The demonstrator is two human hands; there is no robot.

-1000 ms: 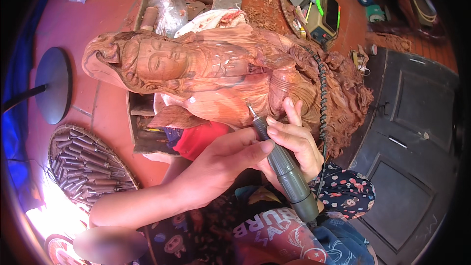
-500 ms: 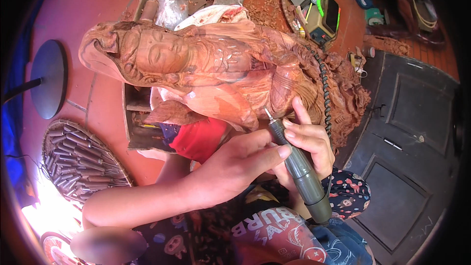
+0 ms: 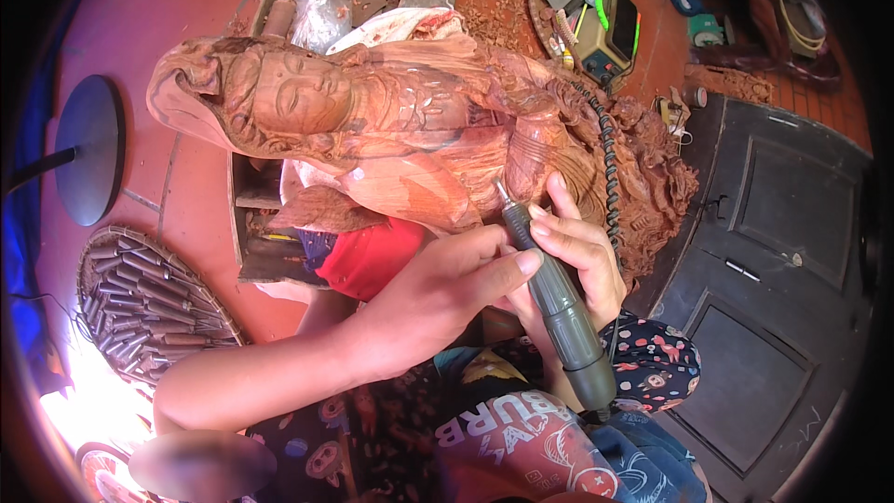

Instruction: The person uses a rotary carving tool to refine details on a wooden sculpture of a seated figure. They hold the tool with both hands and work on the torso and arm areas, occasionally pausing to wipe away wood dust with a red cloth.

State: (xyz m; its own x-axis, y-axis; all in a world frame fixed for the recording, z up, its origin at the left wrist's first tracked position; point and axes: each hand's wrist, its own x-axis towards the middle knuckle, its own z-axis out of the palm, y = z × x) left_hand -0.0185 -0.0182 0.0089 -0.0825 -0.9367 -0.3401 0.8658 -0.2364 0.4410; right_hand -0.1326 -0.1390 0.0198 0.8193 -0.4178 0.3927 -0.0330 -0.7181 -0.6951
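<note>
Two bare hands meet, in the head view, on one dark grey-green cylindrical rotary handpiece (image 3: 566, 324). Left hand (image 3: 424, 284) reaches across from the left, its grip closed on the front half of the handpiece, thumb along the upper side. Right hand (image 3: 591, 265) supports it from the right and underneath, its grip also closed around the handpiece, one finger raised. The slim metal bit (image 3: 504, 191) points up and left at a reddish-brown carved wooden statue (image 3: 400, 121); whether it touches the wood I cannot tell.

The statue lies on its back above the hands, head to the left, over a shallow wooden crate (image 3: 237, 224) on the red tiled floor (image 3: 182, 191). A black coiled cable (image 3: 611, 168) crosses its right part. Bright red cloth (image 3: 372, 256) sits beside the left hand. At lower left, an oval woven basket (image 3: 207, 278) holds many dark-handled carving tools (image 3: 149, 303).
</note>
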